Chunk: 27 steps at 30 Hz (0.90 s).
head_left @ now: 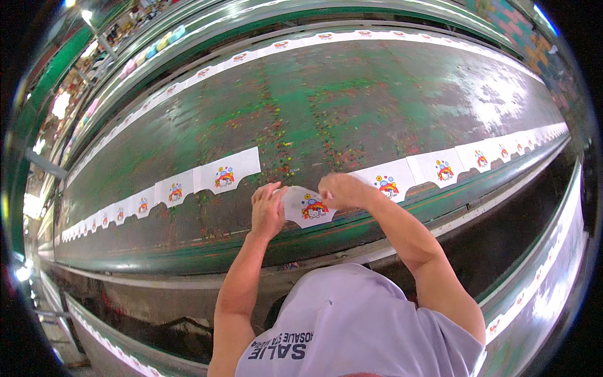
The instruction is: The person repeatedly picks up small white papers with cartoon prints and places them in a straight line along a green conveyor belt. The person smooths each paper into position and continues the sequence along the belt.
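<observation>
Between my hands is a white cut fabric piece (298, 204) with curved lower corners and a colourful cartoon and rainbow print. It is over the near edge of the long dark table, slightly out of line with its neighbours. My left hand (269, 208) has its fingers closed at the piece's upper left side. At the upper right corner my right hand (341, 191) is closed on the cloth, its fingertips partly hidden. A matching printed piece (210, 178) lies flat to the left, with a gap before my hands. Another printed piece (402, 169) lies to the right, partly behind my right forearm.
The long table (213, 132) is stained green and speckled with paint. Rows of similar pieces run along its near edge and its far edge (301, 41). Another table with printed pieces (540, 276) stands at the lower right. Coloured cloths (157, 47) lie at the far left.
</observation>
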Available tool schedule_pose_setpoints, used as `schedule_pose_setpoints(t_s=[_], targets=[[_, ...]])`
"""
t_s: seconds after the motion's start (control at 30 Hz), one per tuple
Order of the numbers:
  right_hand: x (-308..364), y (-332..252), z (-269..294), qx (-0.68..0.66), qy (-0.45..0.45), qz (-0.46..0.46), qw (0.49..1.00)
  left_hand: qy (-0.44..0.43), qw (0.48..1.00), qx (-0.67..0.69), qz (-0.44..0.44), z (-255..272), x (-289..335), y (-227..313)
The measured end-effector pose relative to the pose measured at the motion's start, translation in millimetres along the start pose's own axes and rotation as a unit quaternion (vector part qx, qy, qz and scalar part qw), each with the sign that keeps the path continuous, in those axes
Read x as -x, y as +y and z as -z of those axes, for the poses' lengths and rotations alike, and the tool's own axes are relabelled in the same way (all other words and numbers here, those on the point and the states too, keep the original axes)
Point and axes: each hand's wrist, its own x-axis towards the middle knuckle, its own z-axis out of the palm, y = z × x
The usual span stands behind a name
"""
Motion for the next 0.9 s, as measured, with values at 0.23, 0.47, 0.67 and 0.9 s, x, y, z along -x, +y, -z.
schedule_pose_setpoints(t_s=[0.23, 0.47, 0.67, 0.9], targets=[[42.8, -4.2, 38.1, -0.297, -0.035, 0.024, 0.954, -0.017, 0.985, 0.097, 0.144, 20.9, -2.3, 29.0], [39.7, 34.6, 45.0, -0.148, 0.035, -0.067, 0.986, 0.064, 0.880, 0.311, 0.353, 22.4, -15.4, -0.6], [-17.2, 80.2, 14.2, -0.353, 0.213, -0.208, 0.887, 0.121, 0.907, 0.182, 0.360, -22.3, -38.3, -49.4], [-95.3, 116.7, 1.0, -0.262, 0.310, -0.241, 0.882, 0.177, 0.944, -0.020, 0.278, -54.7, -76.1, -104.1]])
